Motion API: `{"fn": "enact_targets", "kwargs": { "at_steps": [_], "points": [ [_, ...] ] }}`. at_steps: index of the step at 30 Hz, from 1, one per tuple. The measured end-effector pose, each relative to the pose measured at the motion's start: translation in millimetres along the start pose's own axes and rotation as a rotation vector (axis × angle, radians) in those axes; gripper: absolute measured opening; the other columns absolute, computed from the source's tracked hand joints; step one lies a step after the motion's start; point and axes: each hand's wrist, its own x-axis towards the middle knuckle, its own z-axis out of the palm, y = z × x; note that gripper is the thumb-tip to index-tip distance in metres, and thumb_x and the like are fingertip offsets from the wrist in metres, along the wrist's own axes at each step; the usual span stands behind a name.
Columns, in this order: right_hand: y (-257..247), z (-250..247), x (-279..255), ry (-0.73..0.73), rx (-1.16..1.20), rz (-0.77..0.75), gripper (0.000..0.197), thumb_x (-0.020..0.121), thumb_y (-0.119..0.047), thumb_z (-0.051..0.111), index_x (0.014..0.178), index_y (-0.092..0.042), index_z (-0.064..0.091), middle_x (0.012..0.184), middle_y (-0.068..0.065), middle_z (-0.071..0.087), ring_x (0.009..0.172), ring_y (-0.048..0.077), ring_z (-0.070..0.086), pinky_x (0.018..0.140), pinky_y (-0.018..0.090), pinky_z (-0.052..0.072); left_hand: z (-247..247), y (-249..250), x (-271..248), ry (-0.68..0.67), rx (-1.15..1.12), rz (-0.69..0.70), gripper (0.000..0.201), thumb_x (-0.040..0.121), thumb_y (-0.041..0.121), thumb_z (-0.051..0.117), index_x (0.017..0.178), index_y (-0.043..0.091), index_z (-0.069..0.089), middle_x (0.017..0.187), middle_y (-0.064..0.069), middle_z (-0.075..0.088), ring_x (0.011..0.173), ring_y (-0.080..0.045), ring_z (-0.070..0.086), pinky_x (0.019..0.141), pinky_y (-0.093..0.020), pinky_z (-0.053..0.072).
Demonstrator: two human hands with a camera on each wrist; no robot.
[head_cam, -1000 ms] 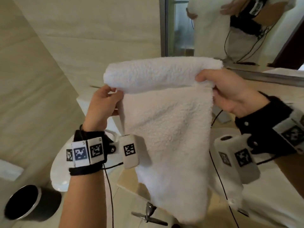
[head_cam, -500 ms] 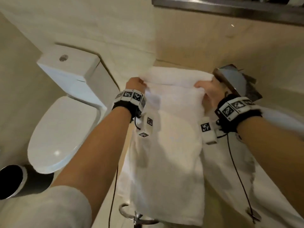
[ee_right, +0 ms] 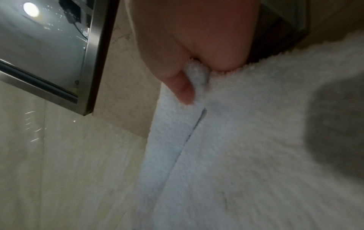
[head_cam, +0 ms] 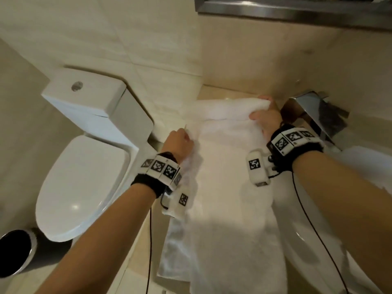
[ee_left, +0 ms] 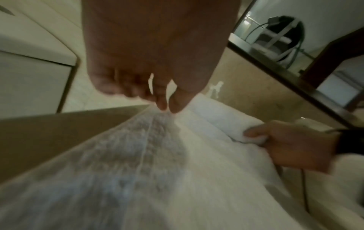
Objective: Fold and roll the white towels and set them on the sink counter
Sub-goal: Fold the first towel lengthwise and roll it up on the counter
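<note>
**White towel spread on the counter, both hands on it**

The white towel (head_cam: pixel 224 187) lies long on the sink counter (head_cam: pixel 214 90), between the toilet (head_cam: pixel 84 166) and the basin (head_cam: pixel 318 240). Its far end is rolled or folded over near the wall; its near end hangs past the counter edge and is cut off by the frame.

The right hand (head_cam: pixel 268 118) grips the right end of this rolled part, thumb in front and fingers behind; the fingers are mostly hidden by the cloth. The left hand (head_cam: pixel 179 143) pinches the left edge of the towel between the thumb and fingertips (ee_left: pixel 163 104), as the left wrist view shows, though it is blurred.

A metal faucet (head_cam: pixel 318 115) stands just beside the right hand. A mirror frame (head_cam: pixel 297 9) is cut off at the top. A dark bin (head_cam: pixel 17 253) is partly out of view on the floor.
</note>
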Motion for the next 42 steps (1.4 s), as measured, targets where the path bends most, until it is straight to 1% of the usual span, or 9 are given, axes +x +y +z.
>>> {"fn": "enact_targets", "kwargs": {
  "at_steps": [4, 6, 12, 15, 18, 21, 27, 35, 42],
  "points": [
    [-1, 3, 14, 0.062, -0.195, 0.046, 0.058, 0.087, -0.003, 0.052, 0.139, -0.011, 0.027, 0.134, 0.016, 0.04, 0.109, 0.027, 0.047, 0.074, 0.032, 0.047, 3, -8, -19, -0.163, 0.029, -0.03, 0.027, 0.094, 0.022, 0.043, 0.109, 0.003, 0.055, 0.111, -0.016, 0.062, 0.104, -0.03, 0.057, 0.09, -0.034, 0.043],
    [-4, 2, 13, 0.031, -0.35, 0.071, 0.059, 0.088, -0.01, 0.052, 0.141, -0.006, 0.026, 0.141, 0.018, 0.035, 0.12, 0.029, 0.043, 0.09, 0.036, 0.048, 2, -11, -26, -0.257, 0.053, -0.05, 0.03, 0.093, 0.019, 0.044, 0.107, -0.002, 0.06, 0.113, -0.019, 0.064, 0.106, -0.033, 0.06, 0.09, -0.036, 0.047],
    [-20, 0, -55, -0.091, -0.966, -0.302, 0.064, 0.088, -0.02, 0.056, 0.144, -0.013, 0.026, 0.155, 0.014, 0.004, 0.143, 0.033, 0.007, 0.115, 0.041, 0.019, -3, -16, -52, -0.524, 0.014, -0.159, 0.028, 0.097, 0.02, 0.042, 0.084, 0.002, 0.059, 0.105, -0.021, 0.065, 0.049, -0.01, 0.061, 0.035, -0.009, 0.038],
    [-2, 2, -114, -0.534, -0.783, -0.598, 0.03, 0.082, -0.016, 0.06, 0.111, -0.006, 0.063, 0.112, 0.012, 0.059, 0.108, 0.026, 0.054, 0.093, 0.024, 0.037, -1, -18, -72, -0.62, 0.002, -0.171, 0.028, 0.098, 0.02, 0.04, 0.083, 0.002, 0.055, 0.089, -0.014, 0.064, 0.025, -0.001, 0.047, 0.029, -0.009, 0.034],
    [32, 5, -177, -1.077, -0.894, -0.511, 0.02, 0.081, -0.028, 0.057, 0.09, -0.014, 0.067, 0.073, -0.005, 0.057, 0.069, 0.012, 0.052, 0.067, 0.018, 0.039, 3, -23, -84, -0.672, -0.062, -0.192, 0.03, 0.097, 0.019, 0.044, 0.077, -0.001, 0.057, 0.076, -0.016, 0.071, 0.026, -0.002, 0.048, 0.031, -0.009, 0.034],
    [64, 18, -219, -1.322, -1.121, -0.513, 0.026, 0.089, -0.031, 0.057, 0.113, -0.021, 0.057, 0.083, -0.006, 0.055, 0.077, 0.013, 0.05, 0.077, 0.028, 0.042, 8, -28, -91, -0.732, 0.009, -0.171, 0.029, 0.094, 0.023, 0.051, 0.07, 0.007, 0.055, 0.068, -0.006, 0.059, 0.029, -0.003, 0.043, 0.035, -0.009, 0.032],
    [80, 48, -236, -1.326, -1.353, -0.739, 0.034, 0.098, -0.021, 0.037, 0.129, -0.021, 0.052, 0.114, 0.013, 0.058, 0.102, 0.029, 0.055, 0.075, 0.03, 0.032, 10, -38, -107, -0.657, 0.197, -0.041, 0.009, 0.09, 0.017, 0.057, 0.091, 0.01, 0.062, 0.075, 0.0, 0.052, 0.055, -0.003, 0.04, 0.037, -0.006, 0.033],
    [62, 43, -248, -1.211, -1.215, -0.902, 0.013, 0.099, -0.017, 0.034, 0.092, -0.017, 0.045, 0.086, -0.003, 0.044, 0.074, 0.019, 0.044, 0.059, 0.024, 0.027, 8, -87, -141, -0.852, -0.034, -0.239, 0.012, 0.088, 0.006, 0.059, 0.097, 0.01, 0.066, 0.078, -0.001, 0.069, 0.058, -0.007, 0.062, 0.058, -0.017, 0.052],
    [54, 78, -256, -1.03, -0.95, -0.933, 0.01, 0.095, -0.011, 0.044, 0.099, -0.011, 0.053, 0.088, -0.005, 0.046, 0.075, 0.012, 0.041, 0.065, 0.024, 0.033, 19, -113, -163, -0.818, -0.415, -0.426, 0.029, 0.1, 0.01, 0.032, 0.098, 0.001, 0.06, 0.096, -0.016, 0.067, 0.087, -0.027, 0.065, 0.077, -0.033, 0.053]
  ]
}}
